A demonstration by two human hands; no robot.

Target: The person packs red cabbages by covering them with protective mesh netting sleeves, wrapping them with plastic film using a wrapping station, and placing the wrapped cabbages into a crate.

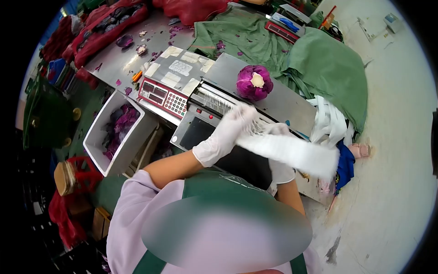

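Machine (203, 132), partly hidden. White strip (294, 154), motion-blurred, spans your hands: your left hand (228, 133) grips the bunched part; your right hand (281, 171), mostly behind it, can't tell grip. Purple cabbage (250, 86) just beyond both.

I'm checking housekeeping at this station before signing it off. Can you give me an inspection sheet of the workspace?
Surface: metal table strewn with purple leaf scraps at upper left.
Job's things: purple cabbage, pale cut end showing, on the flat panel behind the rollers; white strip, blurred, stretched between the hands.
Clutter: green cloth bunched at the far right; white bin holding purple leaves.
Hands: both gloved; left hand has its grip on the strip; right hand partly hidden behind it, grip unclear.
Cables: nothing seen clearly.
Surroundings: red-edged scale left of the rollers; pale wall at right.
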